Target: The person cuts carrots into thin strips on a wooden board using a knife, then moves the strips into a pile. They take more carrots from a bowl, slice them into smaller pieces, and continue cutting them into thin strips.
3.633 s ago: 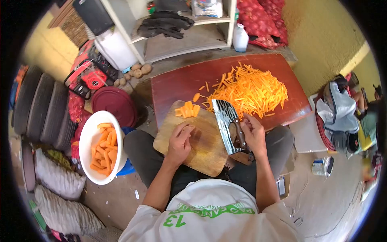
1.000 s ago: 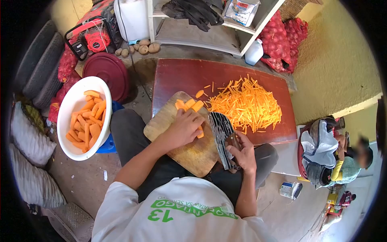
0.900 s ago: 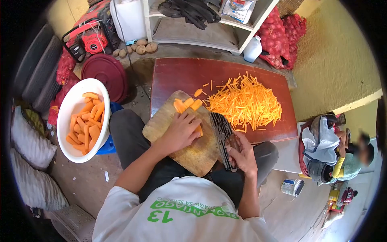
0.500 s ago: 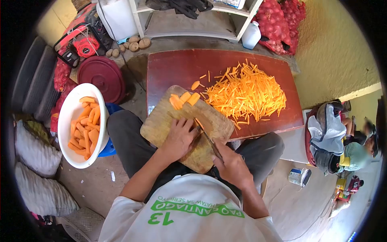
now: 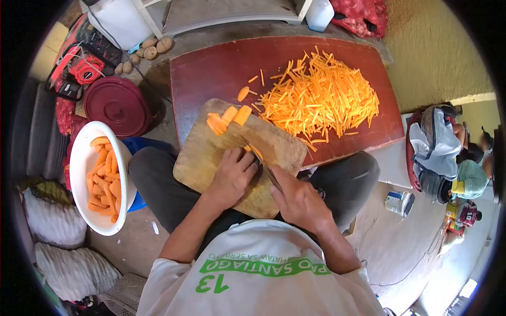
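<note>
The cleaver (image 5: pixel 262 162) has swung from flat to edge-on since a second ago, its blade now tight against the left hand (image 5: pixel 232 177), whose curled fingers pin a carrot piece (image 5: pixel 257 153) to the cutting board (image 5: pixel 203 152). The right hand (image 5: pixel 298 200) grips the handle. Carrot sticks (image 5: pixel 321 100) are heaped beyond both hands.

A white bowl (image 5: pixel 77 169) sits near a maroon lid (image 5: pixel 117 105), potatoes (image 5: pixel 151 51) beyond.
</note>
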